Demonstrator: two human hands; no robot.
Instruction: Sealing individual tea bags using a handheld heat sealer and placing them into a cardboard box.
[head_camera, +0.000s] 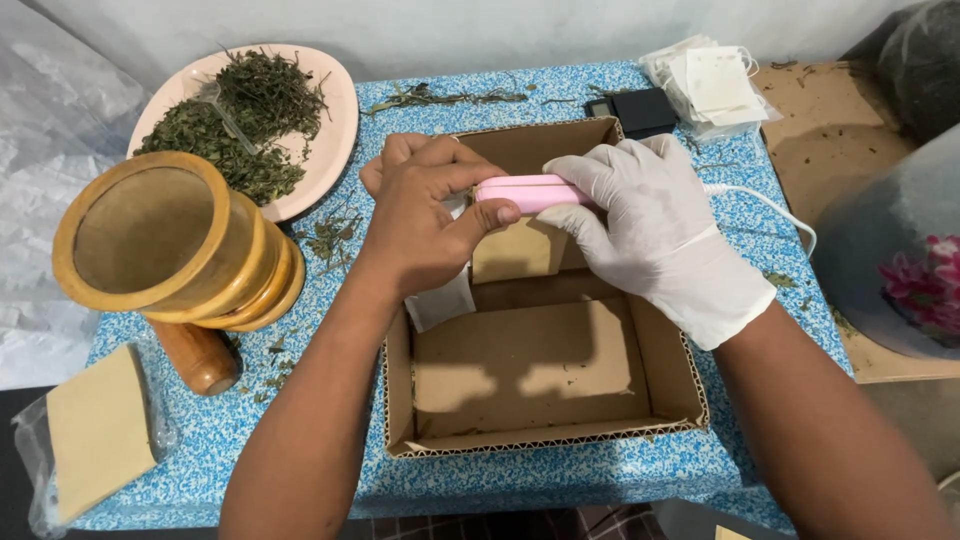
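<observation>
Right over the middle of the scene, both hands close on a small pink handheld device (528, 192) held above an open cardboard box (545, 400). The bare left hand (425, 215) grips the device's left end, thumb pressed on its underside and fingers curled over the top; the right hand (655, 235), in a white glove, clasps the right end with fingers wrapped across it. A white cord (765, 205) runs from the device toward 3 o'clock. Beneath the device a tan paper sachet (520, 250) hangs down, and a white one (440, 300) lies against the box's left wall. At 10 o'clock sits a pale plate (335, 130) heaped with dried green herbs (245, 125), and at 9 o'clock a wooden mortar (170, 245) lies tipped on its side (its pestle (195, 355) just below it). A bagged stack of tan sheets (95, 430) rests at 8 o'clock. At 1 o'clock are a small black device (640, 108) and a pile of white sachets (710, 85), all on a blue speckled tablecloth (240, 440).
</observation>
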